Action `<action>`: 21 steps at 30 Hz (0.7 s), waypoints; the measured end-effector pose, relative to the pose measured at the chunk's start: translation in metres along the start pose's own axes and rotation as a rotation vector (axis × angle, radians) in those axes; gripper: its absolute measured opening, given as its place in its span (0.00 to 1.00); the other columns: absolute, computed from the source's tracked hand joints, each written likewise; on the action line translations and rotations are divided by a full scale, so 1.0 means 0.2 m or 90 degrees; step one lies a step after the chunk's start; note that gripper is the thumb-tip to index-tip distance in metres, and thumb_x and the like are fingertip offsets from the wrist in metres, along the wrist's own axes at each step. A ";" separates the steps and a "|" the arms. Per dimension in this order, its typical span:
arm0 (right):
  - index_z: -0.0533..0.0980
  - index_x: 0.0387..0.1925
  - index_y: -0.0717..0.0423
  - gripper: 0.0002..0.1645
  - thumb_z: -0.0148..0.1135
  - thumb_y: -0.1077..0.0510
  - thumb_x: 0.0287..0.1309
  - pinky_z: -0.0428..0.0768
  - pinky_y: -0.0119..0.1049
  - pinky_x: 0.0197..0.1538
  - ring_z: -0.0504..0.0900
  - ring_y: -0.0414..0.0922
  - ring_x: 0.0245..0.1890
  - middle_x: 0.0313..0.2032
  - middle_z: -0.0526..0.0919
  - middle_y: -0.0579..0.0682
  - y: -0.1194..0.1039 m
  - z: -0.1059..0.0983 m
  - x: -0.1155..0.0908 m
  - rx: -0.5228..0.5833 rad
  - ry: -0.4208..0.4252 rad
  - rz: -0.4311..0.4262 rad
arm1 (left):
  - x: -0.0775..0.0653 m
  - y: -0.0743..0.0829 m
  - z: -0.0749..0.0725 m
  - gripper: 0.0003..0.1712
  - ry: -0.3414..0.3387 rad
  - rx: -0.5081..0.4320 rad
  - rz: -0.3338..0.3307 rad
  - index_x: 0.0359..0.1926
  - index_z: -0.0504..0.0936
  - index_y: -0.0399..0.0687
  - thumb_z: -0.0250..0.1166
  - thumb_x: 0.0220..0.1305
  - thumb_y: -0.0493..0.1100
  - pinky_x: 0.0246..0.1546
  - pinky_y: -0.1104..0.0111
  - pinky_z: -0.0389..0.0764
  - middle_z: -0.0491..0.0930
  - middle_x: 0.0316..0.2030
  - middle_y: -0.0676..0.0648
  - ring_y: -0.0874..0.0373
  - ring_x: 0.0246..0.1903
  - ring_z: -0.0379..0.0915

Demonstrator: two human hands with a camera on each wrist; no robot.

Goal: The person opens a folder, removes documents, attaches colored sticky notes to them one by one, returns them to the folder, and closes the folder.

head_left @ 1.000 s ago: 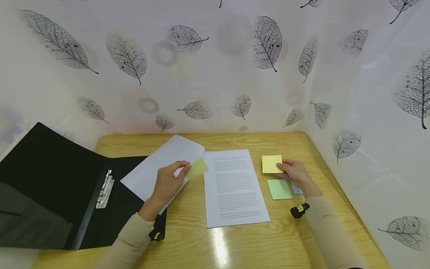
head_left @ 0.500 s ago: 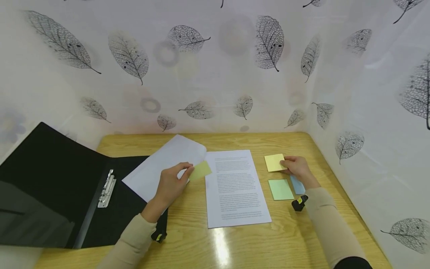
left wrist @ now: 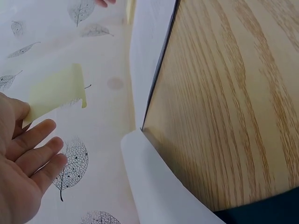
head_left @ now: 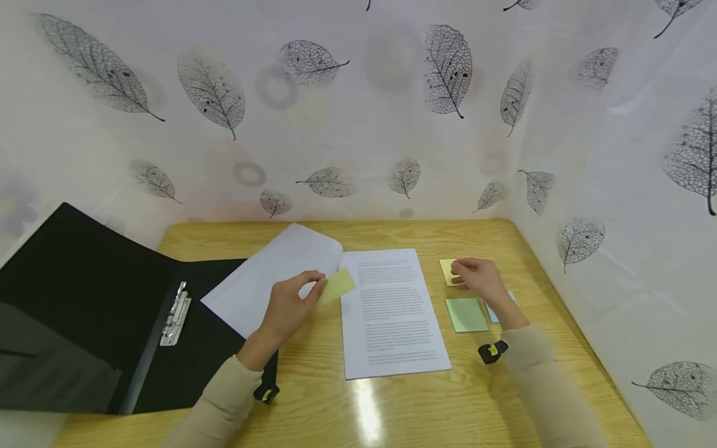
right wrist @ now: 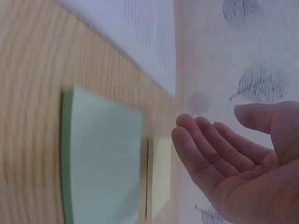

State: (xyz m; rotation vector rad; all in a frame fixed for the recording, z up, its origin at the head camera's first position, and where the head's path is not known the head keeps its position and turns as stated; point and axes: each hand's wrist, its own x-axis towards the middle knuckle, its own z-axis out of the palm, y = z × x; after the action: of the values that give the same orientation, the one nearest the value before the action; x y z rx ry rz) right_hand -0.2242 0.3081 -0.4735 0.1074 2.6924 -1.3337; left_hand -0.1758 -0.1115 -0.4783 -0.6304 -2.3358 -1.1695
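Note:
Between thumb and finger, my left hand (head_left: 287, 309) pinches a single yellow sticky note (head_left: 338, 286) near the left edge of the printed page (head_left: 392, 317). In the left wrist view that note (left wrist: 56, 91) has a slightly curled edge, and the other fingers are loosely bent. My right hand (head_left: 484, 283) hovers at the yellow sticky-note pad (head_left: 445, 271), partly covering it. From the right wrist view, this hand (right wrist: 243, 163) has its fingers relaxed and apart from the thumb, holding nothing. Nearer lies a green sticky-note pad (head_left: 467, 315), with a blue pad (head_left: 492, 311) partly hidden under the right wrist.
A black binder (head_left: 207, 361) lies open at the left, with a metal clip (head_left: 177, 318) along its spine. Slanted white sheets (head_left: 269, 274) lie over its right side. Leaf-patterned cloth (head_left: 358, 124) rises behind the wooden table (head_left: 313, 398).
My right hand has let go of the yellow pad, which now lies on the table, and has shifted slightly left over it. The left hand, still pinching the note, has edged right.

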 end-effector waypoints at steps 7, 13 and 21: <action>0.73 0.66 0.74 0.30 0.53 0.50 0.81 0.90 0.44 0.50 0.92 0.51 0.45 0.55 0.84 0.72 -0.18 0.34 -0.09 0.202 -0.167 -0.004 | 0.00 0.03 0.03 0.08 -0.036 0.000 0.028 0.46 0.88 0.39 0.71 0.70 0.38 0.51 0.57 0.89 0.92 0.43 0.42 0.49 0.49 0.90; 0.72 0.66 0.76 0.35 0.53 0.46 0.82 0.90 0.46 0.51 0.93 0.48 0.43 0.54 0.86 0.71 -0.30 0.53 -0.14 0.326 -0.283 0.012 | 0.01 0.06 0.04 0.06 -0.041 0.000 0.060 0.45 0.87 0.40 0.71 0.70 0.37 0.48 0.57 0.90 0.92 0.42 0.44 0.52 0.46 0.91; 0.73 0.64 0.71 0.33 0.54 0.44 0.80 0.91 0.45 0.50 0.93 0.48 0.43 0.53 0.87 0.69 -0.40 0.63 -0.17 0.418 -0.329 0.059 | 0.00 0.09 0.06 0.07 -0.064 0.036 0.107 0.44 0.88 0.43 0.75 0.66 0.37 0.53 0.55 0.88 0.92 0.45 0.43 0.47 0.51 0.89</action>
State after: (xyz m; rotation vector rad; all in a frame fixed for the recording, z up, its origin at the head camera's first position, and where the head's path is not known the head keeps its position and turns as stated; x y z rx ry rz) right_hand -0.1895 0.1589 -0.4815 -0.0451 1.7462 -1.8498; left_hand -0.1684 -0.0917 -0.4746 -0.8640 -2.3366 -1.0157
